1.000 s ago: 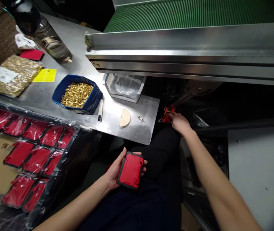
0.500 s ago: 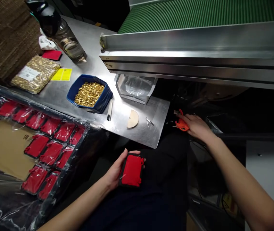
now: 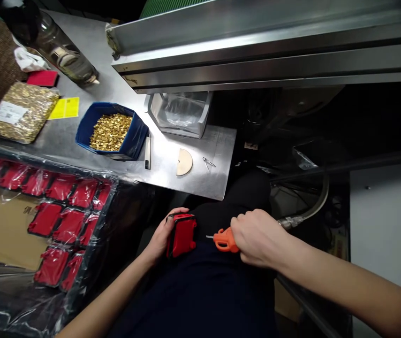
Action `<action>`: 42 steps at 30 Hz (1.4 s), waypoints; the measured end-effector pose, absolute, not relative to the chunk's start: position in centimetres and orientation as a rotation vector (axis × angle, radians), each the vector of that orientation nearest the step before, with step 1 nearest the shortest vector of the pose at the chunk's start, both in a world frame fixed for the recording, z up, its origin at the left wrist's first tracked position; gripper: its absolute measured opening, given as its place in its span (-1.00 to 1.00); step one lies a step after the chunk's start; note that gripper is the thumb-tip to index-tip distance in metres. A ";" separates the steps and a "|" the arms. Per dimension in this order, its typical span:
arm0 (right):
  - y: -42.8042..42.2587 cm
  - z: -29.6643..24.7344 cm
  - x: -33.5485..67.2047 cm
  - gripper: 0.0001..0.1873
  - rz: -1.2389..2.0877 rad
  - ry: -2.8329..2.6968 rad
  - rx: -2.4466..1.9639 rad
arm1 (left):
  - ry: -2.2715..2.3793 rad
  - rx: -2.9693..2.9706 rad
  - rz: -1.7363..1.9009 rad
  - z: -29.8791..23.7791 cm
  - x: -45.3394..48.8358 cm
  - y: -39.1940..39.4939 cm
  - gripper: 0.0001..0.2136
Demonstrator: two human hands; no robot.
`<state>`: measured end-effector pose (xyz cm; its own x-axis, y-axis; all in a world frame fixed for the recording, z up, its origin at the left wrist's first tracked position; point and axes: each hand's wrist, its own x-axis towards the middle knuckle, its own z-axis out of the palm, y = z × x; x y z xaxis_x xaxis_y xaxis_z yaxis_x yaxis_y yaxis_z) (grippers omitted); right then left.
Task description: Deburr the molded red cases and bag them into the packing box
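My left hand (image 3: 161, 237) is wrapped round a small red case with a black edge (image 3: 183, 236), tilted and held above my lap. My right hand (image 3: 256, 237) grips an orange air blow gun (image 3: 224, 240), whose thin metal nozzle points left at the case. A short gap separates the nozzle tip from the case. Behind my right wrist a hose (image 3: 318, 206) runs from a metal fitting. My right fingers cover most of the gun's handle.
Left stands a plastic-lined box (image 3: 105, 220) with several red cases. On the metal table (image 3: 210, 183) are a blue bin of brass-coloured pieces (image 3: 140, 134), a cutter (image 3: 147, 152), a wooden half-disc (image 3: 185, 162), small metal clippers (image 3: 208, 163) and a bottle (image 3: 66, 58). A conveyor frame (image 3: 238, 51) crosses above.
My right hand has brought the orange air blow gun from the right side to near the case. My left hand has turned the case more on edge. The view has shifted right.
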<state>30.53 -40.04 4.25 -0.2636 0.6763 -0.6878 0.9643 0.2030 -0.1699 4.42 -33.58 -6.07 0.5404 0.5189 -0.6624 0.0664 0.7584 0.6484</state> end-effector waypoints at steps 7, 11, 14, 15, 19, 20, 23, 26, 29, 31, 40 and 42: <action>-40.0 6.0 30.3 -0.81 -1.046 1.892 1.355 | 0.991 0.835 0.142 -4.7 4.7 -33.6 -0.38; -40.0 9.4 30.0 -0.82 -1.156 1.848 1.359 | 1.124 1.355 0.077 -2.5 6.7 -34.7 -0.28; -39.1 11.2 31.8 -0.82 -1.081 1.773 1.509 | 0.921 1.519 -0.037 -1.0 7.4 -34.8 -0.08; -38.8 11.3 32.7 -0.83 -1.063 1.752 1.555 | 0.822 1.475 -0.075 -0.7 7.2 -34.6 -0.03; -38.2 9.5 36.2 -0.91 -1.166 1.762 1.605 | 0.522 0.918 -0.042 -1.1 5.6 -33.1 0.08; -38.4 8.8 36.7 -0.92 -1.228 1.781 1.565 | 0.511 0.785 0.012 -1.4 5.2 -32.8 0.08; -39.3 7.6 37.3 -0.92 -1.374 1.808 1.465 | 0.615 0.809 0.087 -1.9 5.0 -32.1 0.01; -39.4 7.9 37.2 -0.90 -1.310 1.772 1.542 | 0.674 1.434 -0.093 -1.5 6.3 -32.0 0.07; -38.3 8.9 35.8 -0.89 -1.203 1.782 1.550 | 0.469 1.881 -0.292 -0.9 8.4 -32.5 0.17; -37.5 9.3 34.6 -0.88 -1.181 1.823 1.475 | 0.346 1.947 -0.355 -0.7 9.4 -32.8 0.19; -39.4 4.0 42.1 -0.58 -0.337 2.054 1.989 | 0.865 1.257 0.078 -3.0 6.6 -31.7 -0.18; -38.9 0.9 44.6 -0.47 -0.111 2.069 2.008 | 0.910 1.208 0.142 -3.4 6.8 -32.4 -0.11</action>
<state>44.64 -38.86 0.89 -0.0145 0.9720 -0.2344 0.9915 0.0443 0.1221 6.76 -32.39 -3.39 0.6511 0.5451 -0.5281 0.3584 0.3924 0.8471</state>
